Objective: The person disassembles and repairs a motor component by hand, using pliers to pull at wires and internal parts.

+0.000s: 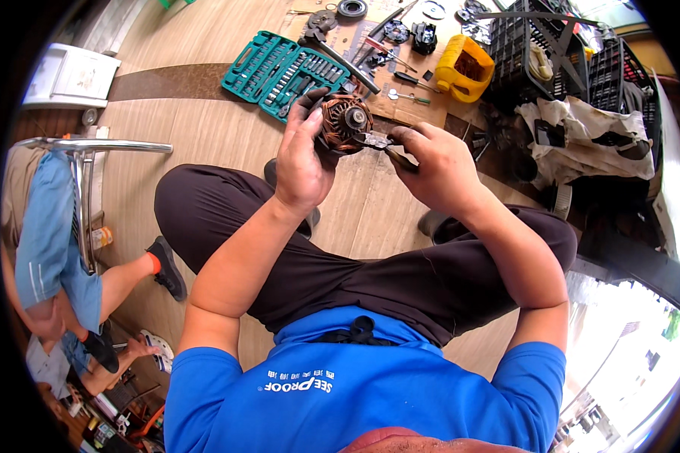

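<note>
My left hand [304, 160] is closed round a motor armature [345, 124], holding it up in front of my knees. Copper windings circle its dark core, and a grey round shaft end shows in the middle. In my right hand [435, 162] is a pair of pliers [402, 160], fingers wrapped round the dark handles. The metal jaws of the pliers [374, 141] meet the lower right edge of the windings. Whether they grip a wire there is too small to tell.
On the floor ahead lies an open green socket set [268, 69]. Cardboard beyond holds screwdrivers [415, 81], loose parts and a cut yellow jug [465, 68]. Black crates [533, 57] and a stained cloth [582, 140] stand right. Another person's legs [125, 283] and a metal-framed chair [121, 146] are left.
</note>
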`<state>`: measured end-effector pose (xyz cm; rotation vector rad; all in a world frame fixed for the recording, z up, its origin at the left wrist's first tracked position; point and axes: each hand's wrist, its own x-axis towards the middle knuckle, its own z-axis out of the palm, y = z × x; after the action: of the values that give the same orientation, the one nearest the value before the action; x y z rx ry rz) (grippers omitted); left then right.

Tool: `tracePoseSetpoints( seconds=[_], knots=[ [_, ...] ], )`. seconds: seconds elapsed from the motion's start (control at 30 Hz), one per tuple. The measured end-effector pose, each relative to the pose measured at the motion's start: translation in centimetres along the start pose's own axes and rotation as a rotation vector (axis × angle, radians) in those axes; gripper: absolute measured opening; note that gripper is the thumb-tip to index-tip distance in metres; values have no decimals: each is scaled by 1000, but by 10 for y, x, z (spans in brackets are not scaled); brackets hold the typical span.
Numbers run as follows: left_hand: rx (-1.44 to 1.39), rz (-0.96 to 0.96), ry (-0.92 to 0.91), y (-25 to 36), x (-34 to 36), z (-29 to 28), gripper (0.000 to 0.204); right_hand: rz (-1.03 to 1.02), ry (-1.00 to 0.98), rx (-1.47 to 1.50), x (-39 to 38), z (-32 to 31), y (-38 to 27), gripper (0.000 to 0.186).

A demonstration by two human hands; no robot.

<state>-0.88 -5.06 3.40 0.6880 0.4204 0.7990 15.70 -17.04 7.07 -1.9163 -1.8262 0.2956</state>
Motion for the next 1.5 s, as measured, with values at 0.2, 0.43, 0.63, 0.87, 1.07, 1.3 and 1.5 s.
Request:
tracePoseSetpoints(
  seconds=[0.2,0.43,0.63,0.87,1.07,1.3,1.5],
  knots=[
    [-132,-58,2,5,0,5,29,-137,150,-318,2,1,2,30],
    [-83,-14,57,0,0,4,30,-128,200,-342,2,4,2,30],
    [-55,-16,54,-4,-2,3,28,-119,194,-331,2,5,-1,31],
    [-90,-66,26,-1,-5,5,31,-111,177,-314,1,6,-2,32],
    [-137,-96,19,0,-4,4,27,-140,190,-370,2,7,-2,31],
    [-132,-165,15,1,-2,5,29,-107,131,-402,6,6,-2,17],
    [-191,-248,53,3,2,-1,31,-114,99,-376,7,2,-5,13]
  ],
)
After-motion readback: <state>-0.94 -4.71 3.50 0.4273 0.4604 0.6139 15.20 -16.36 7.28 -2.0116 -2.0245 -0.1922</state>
